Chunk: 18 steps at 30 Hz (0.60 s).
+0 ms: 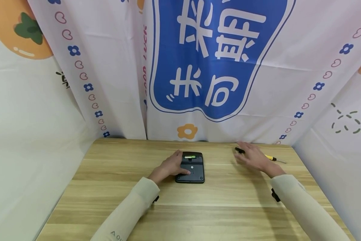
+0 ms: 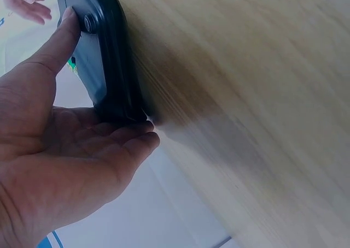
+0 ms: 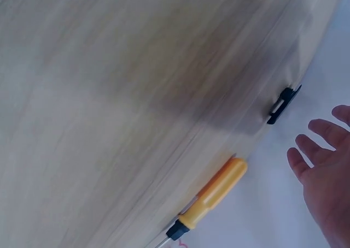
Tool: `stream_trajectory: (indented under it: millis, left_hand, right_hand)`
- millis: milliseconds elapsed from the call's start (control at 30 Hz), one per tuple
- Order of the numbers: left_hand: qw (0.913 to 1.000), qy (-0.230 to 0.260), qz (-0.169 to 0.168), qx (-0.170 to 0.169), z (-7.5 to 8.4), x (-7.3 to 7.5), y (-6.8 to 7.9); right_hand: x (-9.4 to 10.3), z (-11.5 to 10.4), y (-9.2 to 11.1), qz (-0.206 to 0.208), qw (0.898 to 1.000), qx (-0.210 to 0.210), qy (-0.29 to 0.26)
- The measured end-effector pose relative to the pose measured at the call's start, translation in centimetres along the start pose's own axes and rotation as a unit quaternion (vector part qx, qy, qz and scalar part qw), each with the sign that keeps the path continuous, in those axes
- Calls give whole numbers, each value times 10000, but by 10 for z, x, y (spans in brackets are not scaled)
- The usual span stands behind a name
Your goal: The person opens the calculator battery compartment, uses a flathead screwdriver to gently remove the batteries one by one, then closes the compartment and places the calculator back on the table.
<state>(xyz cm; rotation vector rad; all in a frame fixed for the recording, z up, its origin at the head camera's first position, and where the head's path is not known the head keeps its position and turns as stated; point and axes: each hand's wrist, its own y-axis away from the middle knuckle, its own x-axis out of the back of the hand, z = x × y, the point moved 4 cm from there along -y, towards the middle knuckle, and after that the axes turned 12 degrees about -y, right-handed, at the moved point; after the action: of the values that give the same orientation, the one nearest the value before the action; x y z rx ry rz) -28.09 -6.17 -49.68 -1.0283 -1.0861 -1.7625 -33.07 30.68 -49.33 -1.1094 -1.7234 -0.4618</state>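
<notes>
A flat black device [image 1: 195,174] lies back side up on the table, with an uncovered battery slot near its far edge. Inside that slot sits a green battery [image 1: 190,156]. My left hand [image 1: 172,165] grips the device from the left, its thumb [image 2: 64,37] on the back and the other fingers along the edge. Over to the right, my right hand [image 1: 252,157] hovers with loosely spread fingers, holding nothing. Close by its fingertips is a small black cover piece [image 3: 283,104]. A screwdriver with a yellow handle [image 3: 216,190] lies partly behind that hand in the head view.
The wood-grain table [image 1: 198,217] ends at a printed cloth [image 1: 132,83] hanging along its far edge. White cloth walls [image 1: 26,150] stand at both sides. Each wrist carries a small black mount [image 1: 275,195].
</notes>
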Motion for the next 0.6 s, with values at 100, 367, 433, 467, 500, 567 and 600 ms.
stream_trajectory:
  millis: [100,367,433,467,500,567,600]
  left_hand:
    - [10000,24,11,12,0,0,1]
    - [10000,48,46,-3,-1,0,1]
    - [10000,68,36,-16,0,0,1]
    - [10000,79,31,-24,0,0,2]
    - [9999,92,29,-38,0,0,2]
    - [9999,113,31,-57,0,1,3]
    - [9999,118,30,-66,0,1,3]
  right_hand:
    - [-2,-8,-4,5,9999,106,-85]
    - [-7,-24,-10,-34,9997,251,-67]
    - [-8,-28,-11,-75,9996,262,-91]
    - [-9,-30,-12,-93,9996,267,-91]
    - [-9,-32,-12,-115,9996,250,-101]
    - [-10,-37,-13,-159,9995,227,-127]
    - [-10,-40,-14,-187,9995,220,-127]
